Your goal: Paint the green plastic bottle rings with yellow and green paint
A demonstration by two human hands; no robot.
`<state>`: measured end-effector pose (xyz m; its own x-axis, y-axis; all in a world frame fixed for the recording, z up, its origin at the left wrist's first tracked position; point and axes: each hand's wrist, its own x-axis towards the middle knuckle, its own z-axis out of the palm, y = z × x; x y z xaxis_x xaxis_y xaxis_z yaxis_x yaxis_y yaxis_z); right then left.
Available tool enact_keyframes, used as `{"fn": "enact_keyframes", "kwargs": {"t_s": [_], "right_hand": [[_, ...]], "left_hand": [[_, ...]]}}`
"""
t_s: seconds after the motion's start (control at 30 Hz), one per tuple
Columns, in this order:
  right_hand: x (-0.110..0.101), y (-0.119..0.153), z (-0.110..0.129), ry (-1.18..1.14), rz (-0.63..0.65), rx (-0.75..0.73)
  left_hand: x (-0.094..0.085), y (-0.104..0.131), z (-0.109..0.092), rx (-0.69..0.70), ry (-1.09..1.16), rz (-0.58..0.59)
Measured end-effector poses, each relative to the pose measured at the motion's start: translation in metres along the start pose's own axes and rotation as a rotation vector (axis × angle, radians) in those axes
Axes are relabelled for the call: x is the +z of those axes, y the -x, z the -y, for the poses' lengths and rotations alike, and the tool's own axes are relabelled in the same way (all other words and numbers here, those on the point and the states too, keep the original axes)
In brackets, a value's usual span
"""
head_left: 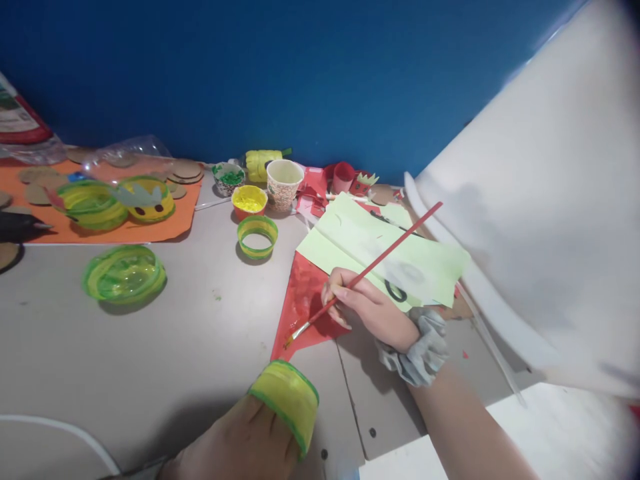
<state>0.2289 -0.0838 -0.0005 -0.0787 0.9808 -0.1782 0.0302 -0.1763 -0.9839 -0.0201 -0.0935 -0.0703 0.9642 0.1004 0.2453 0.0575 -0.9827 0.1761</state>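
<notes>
Though bristle-tipped, smooth slender paintbrush (380, 259)

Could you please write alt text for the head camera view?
A person's right hand holds a red paintbrush over red paper, while the left hand carries a yellow-green ring. Pale green paper and another ring lie beyond on the grey table.

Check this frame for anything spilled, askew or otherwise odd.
Mildly, yes: a green smudge marks the tabletop left of the red paper under the paintbrush, off any sheet, possibly stray paint. A tiny red scrap also lies loose right of the scrunchie.
</notes>
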Motion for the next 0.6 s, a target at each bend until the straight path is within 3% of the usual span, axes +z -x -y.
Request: {"fn": "enact_keyframes", "kwargs": {"t_s": [0.43, 0.6], "right_hand": [[0.005, -0.001, 0.003, 0.231, -0.039, -0.006], [0.002, 0.000, 0.000, 0.322, -0.115, -0.051]], "left_hand": [[-0.012, -0.009, 0.006, 0.151, -0.124, -0.003], [-0.010, -0.007, 0.005, 0.107, -0.109, 0.018]]}}
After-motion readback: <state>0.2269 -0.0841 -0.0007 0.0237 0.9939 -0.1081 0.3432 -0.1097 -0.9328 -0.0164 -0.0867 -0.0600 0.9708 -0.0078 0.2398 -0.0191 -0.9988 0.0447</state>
